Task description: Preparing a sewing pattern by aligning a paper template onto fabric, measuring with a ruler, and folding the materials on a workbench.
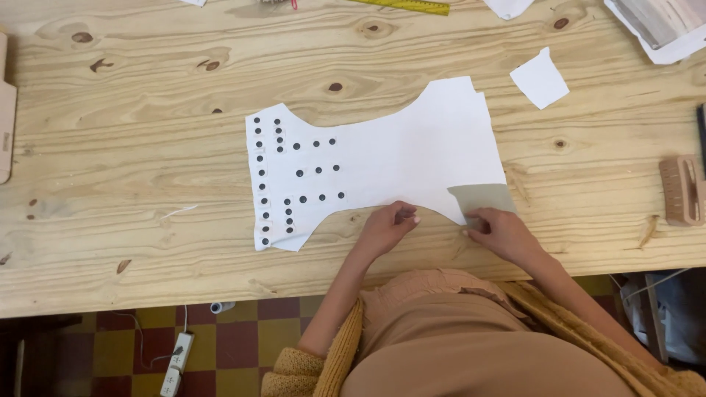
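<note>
- Even, soft daylight covers the pale wooden counter (132, 147); no glare or hot spots.
- The white paper pattern (397, 158) is bright yet keeps its edges and dark dots crisp.
- Shadows are faint: thin soft ones under the left hand (387, 226) and right hand (500, 231).
- The floor (235, 345) below the counter lies much dimmer.
- Focus is sharp overall, with slight softness and mild bending toward the corners.

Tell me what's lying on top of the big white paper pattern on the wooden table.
Rows of small black dots sit on the white paper pattern. A grey piece overlaps its lower right corner, under the right hand. Whatever lies beneath is covered.
</note>
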